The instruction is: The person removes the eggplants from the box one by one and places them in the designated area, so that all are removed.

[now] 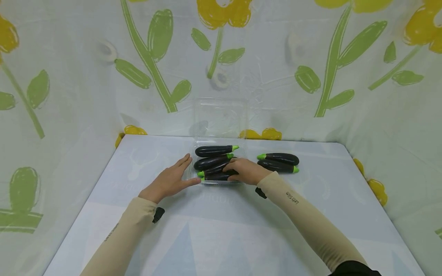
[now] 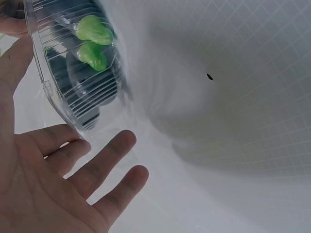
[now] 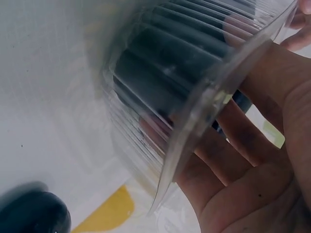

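Observation:
A clear plastic clamshell box [image 1: 221,183] holds several dark eggplants [image 1: 211,162] with bright green stem ends, lying crosswise. Over its right rim reaches my right hand [image 1: 246,171], fingers and thumb curled round an eggplant [image 1: 216,176] near the front of the box. Through the ribbed wall in the right wrist view, those fingers [image 3: 155,131] show inside beside a dark eggplant [image 3: 155,73]. My left hand [image 1: 169,180] stands spread at the box's left side, some fingertips right at the rim. Green stem ends [image 2: 95,34] show through the plastic in the left wrist view.
Two more eggplants [image 1: 277,165] lie on the white table [image 1: 207,237] right of the box, close by my right wrist. The box's clear lid [image 1: 221,117] stands raised at the back, against a flower-printed curtain [image 1: 262,76].

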Motion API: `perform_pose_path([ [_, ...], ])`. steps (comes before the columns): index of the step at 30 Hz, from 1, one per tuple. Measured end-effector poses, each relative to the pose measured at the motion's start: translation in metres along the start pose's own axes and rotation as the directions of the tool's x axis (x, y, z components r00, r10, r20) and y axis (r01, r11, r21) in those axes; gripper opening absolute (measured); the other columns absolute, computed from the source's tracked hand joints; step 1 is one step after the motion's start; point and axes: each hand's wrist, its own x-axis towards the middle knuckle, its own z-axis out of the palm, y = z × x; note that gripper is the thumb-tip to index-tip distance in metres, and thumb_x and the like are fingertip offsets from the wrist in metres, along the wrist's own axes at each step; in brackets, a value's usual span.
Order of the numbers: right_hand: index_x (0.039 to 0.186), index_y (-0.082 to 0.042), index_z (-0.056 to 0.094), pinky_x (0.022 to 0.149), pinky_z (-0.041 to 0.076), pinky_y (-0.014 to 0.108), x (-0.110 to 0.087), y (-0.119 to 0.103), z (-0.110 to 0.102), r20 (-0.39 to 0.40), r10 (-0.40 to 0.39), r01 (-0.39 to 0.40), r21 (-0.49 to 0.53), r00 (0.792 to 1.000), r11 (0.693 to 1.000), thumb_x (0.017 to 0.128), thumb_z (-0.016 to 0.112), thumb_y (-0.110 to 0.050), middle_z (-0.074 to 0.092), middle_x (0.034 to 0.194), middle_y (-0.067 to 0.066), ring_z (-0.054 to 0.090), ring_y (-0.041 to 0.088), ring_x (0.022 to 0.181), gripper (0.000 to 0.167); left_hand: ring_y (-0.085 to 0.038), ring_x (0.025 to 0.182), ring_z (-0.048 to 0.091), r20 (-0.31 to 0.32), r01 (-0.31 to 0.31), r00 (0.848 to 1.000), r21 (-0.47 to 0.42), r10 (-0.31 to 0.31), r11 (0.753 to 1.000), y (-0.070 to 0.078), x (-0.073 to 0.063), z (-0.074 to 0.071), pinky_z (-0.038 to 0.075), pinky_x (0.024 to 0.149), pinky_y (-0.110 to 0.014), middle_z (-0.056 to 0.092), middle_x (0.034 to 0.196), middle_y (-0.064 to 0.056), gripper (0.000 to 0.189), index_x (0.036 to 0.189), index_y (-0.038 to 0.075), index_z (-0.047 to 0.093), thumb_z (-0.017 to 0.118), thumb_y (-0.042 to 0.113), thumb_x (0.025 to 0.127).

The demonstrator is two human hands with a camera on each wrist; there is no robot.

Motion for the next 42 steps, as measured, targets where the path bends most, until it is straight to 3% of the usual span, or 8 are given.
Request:
perform_pose_path([
  [22, 0.128, -0.010, 0.069, 0.100, 0.051, 0.035, -0.008, -0.003, -0.003, -0.045, 0.013, -0.014, -0.012, 0.999, 1.000, 0.093, 0.076, -0.021, 0.066, 0.127, 0.006, 0.061, 0.022, 0.119, 0.038, -0.035, 0.149, 0.029, 0.000, 0.006, 1.000, -0.005, -0.006, 1.000, 0.001, 0.000, 0.001, 0.030, 0.117, -0.056, 0.015, 0.169, -0.007, 0.102, 0.162, 0.006, 0.022, 0.058, 0.071, 0.091],
  [32, 0.129, -0.012, 0.068, 0.099, 0.051, 0.036, -0.019, -0.004, -0.008, -0.115, -0.010, 0.006, -0.035, 0.993, 0.999, 0.094, 0.075, -0.020, 0.068, 0.127, 0.002, 0.061, 0.021, 0.117, 0.037, -0.035, 0.149, 0.029, 0.001, 0.009, 1.000, -0.011, -0.009, 1.000, 0.002, -0.001, -0.001, 0.031, 0.116, -0.057, 0.016, 0.169, -0.008, 0.101, 0.162, 0.006, 0.023, 0.059, 0.068, 0.092],
  [42, 0.131, -0.018, 0.066, 0.097, 0.052, 0.033, -0.030, 0.000, -0.012, -0.210, 0.014, -0.024, -0.044, 0.978, 0.999, 0.094, 0.075, -0.023, 0.066, 0.130, -0.002, 0.059, 0.017, 0.120, 0.038, -0.036, 0.149, 0.029, -0.002, 0.016, 1.000, -0.006, -0.016, 1.000, 0.004, -0.001, -0.001, 0.030, 0.116, -0.057, 0.016, 0.169, -0.008, 0.099, 0.162, 0.006, 0.023, 0.061, 0.066, 0.092],
])
